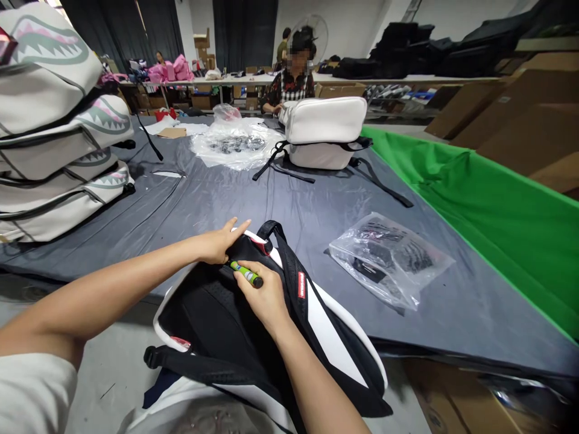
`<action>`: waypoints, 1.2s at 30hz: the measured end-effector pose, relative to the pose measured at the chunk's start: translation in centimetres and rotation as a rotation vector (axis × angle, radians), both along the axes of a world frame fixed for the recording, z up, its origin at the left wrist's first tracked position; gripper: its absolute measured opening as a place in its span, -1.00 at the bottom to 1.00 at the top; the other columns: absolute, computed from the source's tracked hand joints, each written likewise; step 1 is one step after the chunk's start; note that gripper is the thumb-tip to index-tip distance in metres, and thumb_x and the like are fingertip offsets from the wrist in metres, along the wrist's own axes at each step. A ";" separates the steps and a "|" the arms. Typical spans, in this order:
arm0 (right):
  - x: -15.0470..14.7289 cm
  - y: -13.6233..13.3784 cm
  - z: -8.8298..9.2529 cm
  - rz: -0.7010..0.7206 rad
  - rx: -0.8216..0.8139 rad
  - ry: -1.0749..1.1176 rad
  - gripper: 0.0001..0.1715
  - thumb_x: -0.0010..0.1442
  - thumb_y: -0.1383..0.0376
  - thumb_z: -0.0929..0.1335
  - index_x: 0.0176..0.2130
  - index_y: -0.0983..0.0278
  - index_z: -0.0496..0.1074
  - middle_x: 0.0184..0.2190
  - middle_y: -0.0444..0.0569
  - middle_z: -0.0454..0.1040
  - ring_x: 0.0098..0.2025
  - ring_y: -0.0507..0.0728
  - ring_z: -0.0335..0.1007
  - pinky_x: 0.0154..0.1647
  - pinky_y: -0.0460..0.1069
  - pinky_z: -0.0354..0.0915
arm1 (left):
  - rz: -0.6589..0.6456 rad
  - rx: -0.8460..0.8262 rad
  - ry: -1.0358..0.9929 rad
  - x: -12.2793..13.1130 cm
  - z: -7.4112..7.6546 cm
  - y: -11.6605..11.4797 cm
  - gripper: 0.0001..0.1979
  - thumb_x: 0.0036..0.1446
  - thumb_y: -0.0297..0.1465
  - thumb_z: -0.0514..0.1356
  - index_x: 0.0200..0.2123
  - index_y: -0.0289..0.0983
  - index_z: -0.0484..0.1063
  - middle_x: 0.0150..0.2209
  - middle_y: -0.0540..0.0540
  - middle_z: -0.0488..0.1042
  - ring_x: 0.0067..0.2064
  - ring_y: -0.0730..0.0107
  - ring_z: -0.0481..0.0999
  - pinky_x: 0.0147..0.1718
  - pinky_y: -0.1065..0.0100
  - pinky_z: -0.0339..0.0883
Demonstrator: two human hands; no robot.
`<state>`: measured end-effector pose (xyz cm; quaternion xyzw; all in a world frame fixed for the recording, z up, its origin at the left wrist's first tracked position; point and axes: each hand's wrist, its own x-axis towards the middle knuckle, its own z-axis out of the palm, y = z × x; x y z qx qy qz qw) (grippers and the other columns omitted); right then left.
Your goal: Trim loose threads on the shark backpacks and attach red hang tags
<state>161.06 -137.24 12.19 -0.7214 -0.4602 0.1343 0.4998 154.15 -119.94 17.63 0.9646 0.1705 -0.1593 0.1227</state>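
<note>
A black and white backpack [226, 319] lies at the near edge of the table, its black straps side facing up. My right hand [266, 295] is closed around a green marker-like stick with a dark end [246, 274], its far tip against the black fabric near the top of the bag. Just left of that tip, my left hand [220, 244] rests on the bag's upper edge, thumb and forefinger spread, the other fingers bent down against the fabric. A red label [301, 285] shows on the right strap.
White backpacks with a shark-mouth print [58, 120] are stacked at left. Two more [325, 123] stand at the far side, near a seated person [296, 75]. Clear plastic bags [391, 259] lie right and at the back. Green cloth [479, 211] borders the right edge.
</note>
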 end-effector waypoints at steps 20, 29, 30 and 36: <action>-0.1 0.9 0.1 -0.084 -0.054 0.003 -0.82 0.12 0.29 0.43 -0.21 0.16 0.59 -0.22 -0.08 0.63 -0.15 0.19 0.53 -0.02 0.12 0.37 | 0.017 -0.099 -0.042 0.4 -0.9 0.8 0.10 0.02 -0.52 0.20 0.38 -0.01 -0.53 0.45 -0.28 -0.29 0.24 0.04 0.35 0.02 0.26 0.36; 0.1 0.8 0.1 -0.087 -0.049 0.016 -0.80 0.12 0.33 0.43 -0.20 0.17 0.60 -0.22 -0.08 0.63 -0.15 0.18 0.53 -0.03 0.09 0.37 | 0.010 -0.104 -0.032 0.6 -0.7 0.7 0.08 0.02 -0.56 0.19 0.40 -0.07 -0.50 0.44 -0.34 -0.28 0.20 0.02 0.39 0.02 0.26 0.35; 0.1 0.7 0.1 -0.074 -0.047 0.027 -0.80 0.12 0.34 0.43 -0.20 0.17 0.60 -0.23 -0.08 0.63 -0.16 0.17 0.53 -0.03 0.08 0.38 | 0.009 -0.100 -0.033 0.6 -0.7 0.8 0.09 0.02 -0.57 0.20 0.40 -0.09 -0.50 0.43 -0.34 -0.28 0.21 0.02 0.38 0.03 0.26 0.34; -0.2 0.5 0.3 -0.120 -0.073 -0.025 -0.79 0.13 0.35 0.44 -0.18 0.18 0.59 -0.22 -0.10 0.63 -0.14 0.17 0.51 0.00 0.10 0.33 | 0.000 -0.083 -0.028 0.7 -0.8 0.7 0.08 0.02 -0.58 0.20 0.40 -0.14 -0.49 0.43 -0.35 -0.24 0.27 0.05 0.31 0.09 0.27 0.30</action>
